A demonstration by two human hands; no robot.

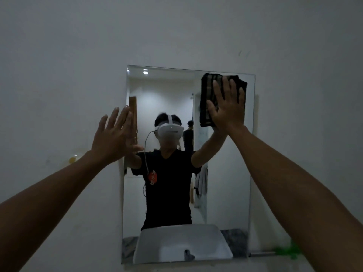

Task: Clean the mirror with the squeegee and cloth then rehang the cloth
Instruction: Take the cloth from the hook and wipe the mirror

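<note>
A frameless rectangular mirror (169,91) hangs on a pale wall. My right hand (228,107) lies flat with straight, spread fingers on a dark folded cloth (208,89), pressing it against the glass at the mirror's upper right corner. My left hand (113,136) is flat too, fingers spread, resting across the mirror's left edge and the wall at mid height. No squeegee is in view.
The mirror reflects a person in a black shirt with a white headset, a white basin (182,244) on a speckled counter, and a lit room behind. A green object (288,251) on a metal rod sits at the mirror's lower right. A yellow spot (72,159) marks the left wall.
</note>
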